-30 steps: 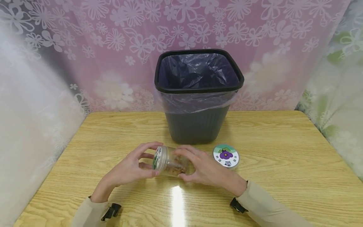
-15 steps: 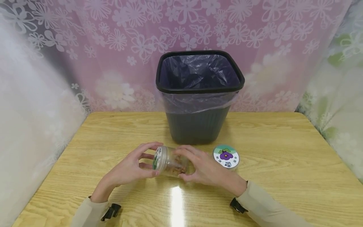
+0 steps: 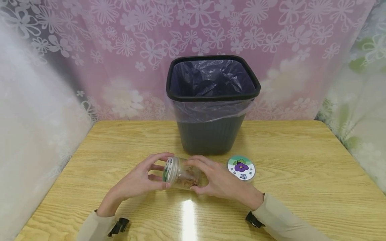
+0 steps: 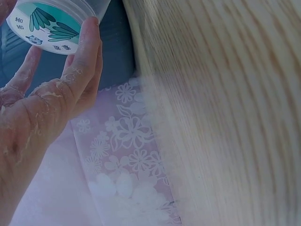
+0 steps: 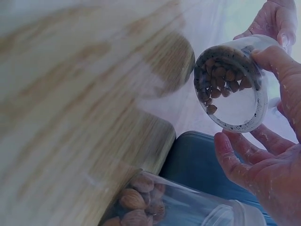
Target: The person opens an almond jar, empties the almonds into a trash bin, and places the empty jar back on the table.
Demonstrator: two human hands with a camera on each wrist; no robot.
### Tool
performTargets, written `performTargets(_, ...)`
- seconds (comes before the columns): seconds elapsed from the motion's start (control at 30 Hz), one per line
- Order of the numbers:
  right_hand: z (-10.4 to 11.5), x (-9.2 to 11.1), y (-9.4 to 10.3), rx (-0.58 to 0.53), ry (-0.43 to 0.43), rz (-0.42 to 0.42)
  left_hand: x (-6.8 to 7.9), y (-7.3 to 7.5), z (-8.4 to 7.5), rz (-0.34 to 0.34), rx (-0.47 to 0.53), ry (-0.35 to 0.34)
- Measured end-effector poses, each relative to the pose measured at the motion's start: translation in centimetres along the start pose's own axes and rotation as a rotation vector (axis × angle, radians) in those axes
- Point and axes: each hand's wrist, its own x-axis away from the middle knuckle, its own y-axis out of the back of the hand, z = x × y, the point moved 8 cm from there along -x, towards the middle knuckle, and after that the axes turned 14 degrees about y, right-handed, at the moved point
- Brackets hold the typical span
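Note:
My left hand grips the lid end of a small clear plastic jar, which is tipped on its side. The lid bears a round white and green label, plain in the left wrist view. Around the jar's other end curl the thumb and fingers of my right hand. Small brown nut-like pieces show through the jar's base in the right wrist view. Beside my right hand stands a second clear jar holding larger brown nuts; its lid carries a purple flower picture.
A dark bin with a black rim and a clear liner stands just behind the held jar. Everything rests on a light wooden table. Flowered curtains hang behind the table and at both sides.
The head view has shifted slightly, so things appear a little lower. Both hands keep the same hold on the jar.

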Motion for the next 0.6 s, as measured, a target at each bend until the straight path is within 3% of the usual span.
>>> performTargets(0.6, 0.03, -0.05, 0.07, 0.005, 0.009, -0.003, -0.06, 0.07, 0.38, -0.006, 0.003, 0.004)
